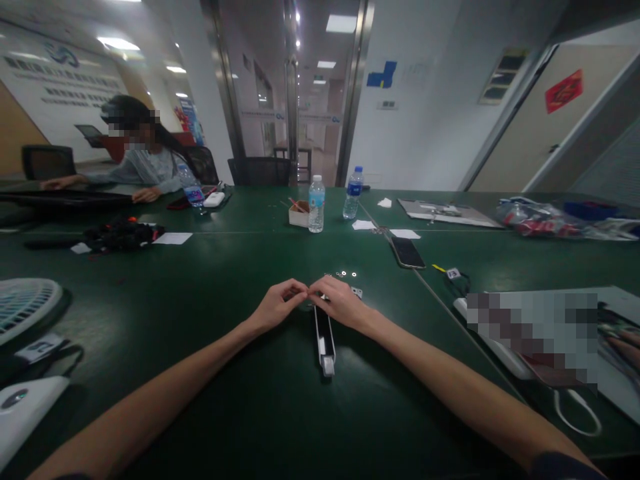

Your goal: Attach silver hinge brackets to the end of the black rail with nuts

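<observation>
My left hand (280, 303) and my right hand (337, 300) meet at the fingertips over the green table (225, 413). Both are closed in a pinch, and whatever lies between the fingers is too small to make out. Just below them rests a long, narrow channel-shaped piece (324, 333) with pale edges and a dark inside. Its far end is partly covered by my right hand, and a whitish tip (327, 366) points toward me. Beyond my right hand lie several small washer-like rings (343, 274). A small metal plate (357, 292) shows beside the knuckles.
Two water bottles (316, 205) (353, 193) and a small box (299, 215) stand farther back. A phone (408, 253) lies right of centre. At left are a white fan (30, 303) and black gear (123, 237); a co-worker (145, 160) sits behind.
</observation>
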A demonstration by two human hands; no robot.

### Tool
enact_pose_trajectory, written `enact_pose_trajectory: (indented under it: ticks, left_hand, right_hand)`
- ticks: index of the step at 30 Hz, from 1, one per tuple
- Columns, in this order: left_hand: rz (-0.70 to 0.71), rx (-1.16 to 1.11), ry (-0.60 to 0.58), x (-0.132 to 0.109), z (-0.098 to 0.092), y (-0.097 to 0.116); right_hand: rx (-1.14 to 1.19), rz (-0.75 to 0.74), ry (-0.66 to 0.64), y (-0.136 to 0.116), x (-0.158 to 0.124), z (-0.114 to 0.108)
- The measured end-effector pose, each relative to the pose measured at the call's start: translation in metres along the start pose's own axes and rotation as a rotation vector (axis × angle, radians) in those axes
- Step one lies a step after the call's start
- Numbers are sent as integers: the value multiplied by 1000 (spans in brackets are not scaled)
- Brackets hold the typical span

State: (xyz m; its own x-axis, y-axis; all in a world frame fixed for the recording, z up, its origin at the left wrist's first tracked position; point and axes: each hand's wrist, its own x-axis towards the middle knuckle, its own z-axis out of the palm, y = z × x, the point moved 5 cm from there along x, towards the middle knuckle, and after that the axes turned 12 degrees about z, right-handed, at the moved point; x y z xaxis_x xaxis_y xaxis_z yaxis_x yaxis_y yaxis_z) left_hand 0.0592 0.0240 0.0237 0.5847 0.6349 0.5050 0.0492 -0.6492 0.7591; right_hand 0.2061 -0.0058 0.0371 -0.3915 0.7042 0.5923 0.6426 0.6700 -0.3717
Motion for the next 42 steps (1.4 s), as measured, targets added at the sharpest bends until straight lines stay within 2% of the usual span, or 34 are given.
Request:
enact_pose_trajectory:
  ticks: [7, 13, 18, 21, 31, 37, 42]
  left_hand:
    - [-110, -59, -46, 0, 0, -5]
    - [-187, -20, -29, 0, -5, -10]
    - [-191, 135, -130, -2, -6, -7]
    - [-161, 161, -174, -3, -4, -4]
    - [-210, 200, -297, -3, -4, -5]
    - [-196, 243, -305, -2, -3, -9]
    - [-161, 264, -287, -1, -1, -6]
  right_hand:
    - [-129, 20, -8, 2, 1, -5]
    - [-124, 171, 109, 15, -24, -29]
    - [-174, 234, -111, 22, -33, -22]
    - [-159, 250, -182, 23, -31, -18]
    - [-125, 268, -223, 28, -29, -16]
    - [-128, 280, -238, 30, -28, -17]
    - [-101, 224, -249, 23, -27, -18]
